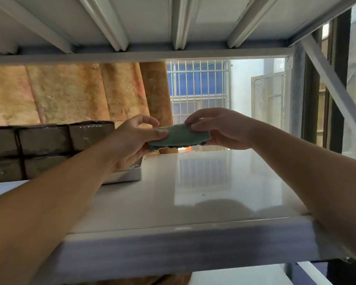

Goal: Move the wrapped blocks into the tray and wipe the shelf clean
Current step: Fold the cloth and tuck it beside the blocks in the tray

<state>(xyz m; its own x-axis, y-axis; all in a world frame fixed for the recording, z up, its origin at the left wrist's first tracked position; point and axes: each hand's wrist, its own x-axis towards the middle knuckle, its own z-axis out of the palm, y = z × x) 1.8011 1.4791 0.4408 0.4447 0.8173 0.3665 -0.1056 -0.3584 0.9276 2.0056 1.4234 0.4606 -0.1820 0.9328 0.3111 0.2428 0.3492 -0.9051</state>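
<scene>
While I watched, cloth (179, 134) hung over shelf (193, 192).
L hand (132, 138) & R hand (218, 128) each pinched one end, close together; wrapped blocks (43, 145) sat stacked in tray (130, 175), left side.

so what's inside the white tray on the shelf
Wrapped blocks, stacked two layers high, sit in the tray; the left arm covers part, and its floor is hidden.

wrapped blocks (43, 140): dark, stacked two-high in white tray (130, 176) | green cloth (179, 136): held above glossy shelf (193, 192)
</scene>
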